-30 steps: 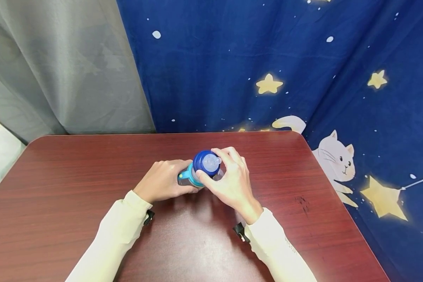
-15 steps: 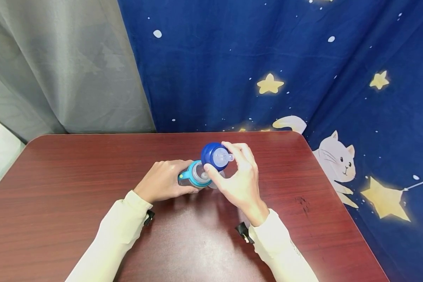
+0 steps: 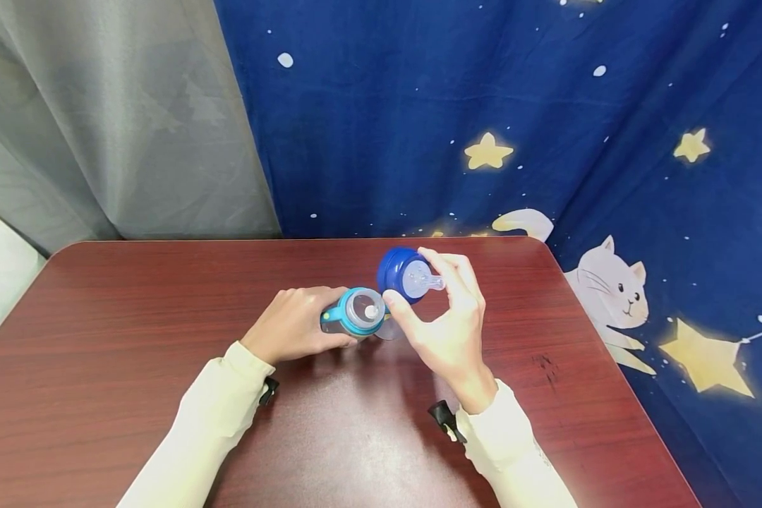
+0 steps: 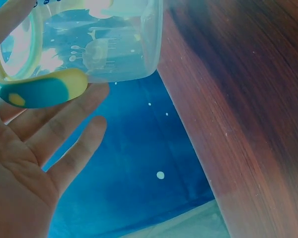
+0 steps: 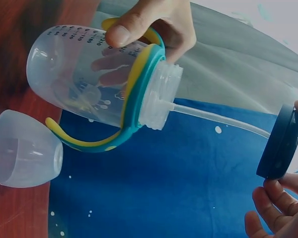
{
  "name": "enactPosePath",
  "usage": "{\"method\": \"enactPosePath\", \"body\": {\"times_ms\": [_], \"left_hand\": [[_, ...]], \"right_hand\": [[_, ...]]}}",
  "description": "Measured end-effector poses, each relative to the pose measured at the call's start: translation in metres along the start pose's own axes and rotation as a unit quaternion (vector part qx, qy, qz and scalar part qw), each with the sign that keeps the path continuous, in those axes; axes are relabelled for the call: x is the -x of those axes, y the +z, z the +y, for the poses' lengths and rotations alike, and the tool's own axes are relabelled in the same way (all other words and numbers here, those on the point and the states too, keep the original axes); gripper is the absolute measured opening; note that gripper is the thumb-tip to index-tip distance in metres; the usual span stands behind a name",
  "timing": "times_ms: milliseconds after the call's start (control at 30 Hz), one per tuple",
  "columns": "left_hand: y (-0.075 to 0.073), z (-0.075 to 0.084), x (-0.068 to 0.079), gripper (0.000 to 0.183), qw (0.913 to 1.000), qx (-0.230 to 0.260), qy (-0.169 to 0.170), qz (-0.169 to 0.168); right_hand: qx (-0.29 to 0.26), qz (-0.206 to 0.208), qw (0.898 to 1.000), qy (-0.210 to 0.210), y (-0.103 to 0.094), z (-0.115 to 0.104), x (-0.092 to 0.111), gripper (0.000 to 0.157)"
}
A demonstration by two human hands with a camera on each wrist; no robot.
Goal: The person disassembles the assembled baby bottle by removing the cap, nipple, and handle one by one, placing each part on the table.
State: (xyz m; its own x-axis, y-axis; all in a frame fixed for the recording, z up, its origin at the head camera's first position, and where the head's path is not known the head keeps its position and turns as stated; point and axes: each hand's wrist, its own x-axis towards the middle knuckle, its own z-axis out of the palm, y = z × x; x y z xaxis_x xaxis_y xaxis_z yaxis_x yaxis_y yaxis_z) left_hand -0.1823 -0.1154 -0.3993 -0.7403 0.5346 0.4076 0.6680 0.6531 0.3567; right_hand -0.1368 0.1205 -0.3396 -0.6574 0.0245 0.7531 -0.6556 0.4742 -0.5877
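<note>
- The left hand (image 3: 295, 321) has its grip wrapped round the bottle (image 5: 74, 69), thumb on one side and fingers on the other.
- That bottle, of clear, rounded plastic printed with dark measuring marks, stands upright over the middle of the worktop (image 3: 133, 388); whether its base touches the surface I cannot tell.
- A teal-and-yellow handle ring (image 5: 134, 91) circles it below the neck (image 5: 161, 96), which is translucent, ridged and uncovered.
- The right hand (image 3: 451, 335) pinches the smooth, dark-blue collar (image 3: 391, 273) between thumb and fingertips, apart from the neck and to its right.
- The collar is tilted, its soft, clear teat (image 3: 419, 279) pointing right.
- A thin, bendy, see-through straw (image 5: 221, 119) runs from collar into neck.
- A frosted, cup-shaped cover (image 5: 27, 148) sits on the glossy, red-brown, wood-grained worktop, right of the bottle.
- Beyond the far edge hang folded fabrics: a grey curtain (image 3: 133, 120) left, a star-printed blue curtain (image 3: 387, 106) right.
</note>
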Motion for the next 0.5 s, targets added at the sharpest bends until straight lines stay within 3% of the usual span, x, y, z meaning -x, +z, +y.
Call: {"method": "enactPosePath", "body": {"times_ms": [500], "left_hand": [[-0.001,-0.0081,-0.0036,0.062,1.0,-0.002,0.002,0.009]], "right_hand": [[-0.013,0.028,0.999,-0.013,-0.0072,-0.0043,-0.0049,0.059]]}}
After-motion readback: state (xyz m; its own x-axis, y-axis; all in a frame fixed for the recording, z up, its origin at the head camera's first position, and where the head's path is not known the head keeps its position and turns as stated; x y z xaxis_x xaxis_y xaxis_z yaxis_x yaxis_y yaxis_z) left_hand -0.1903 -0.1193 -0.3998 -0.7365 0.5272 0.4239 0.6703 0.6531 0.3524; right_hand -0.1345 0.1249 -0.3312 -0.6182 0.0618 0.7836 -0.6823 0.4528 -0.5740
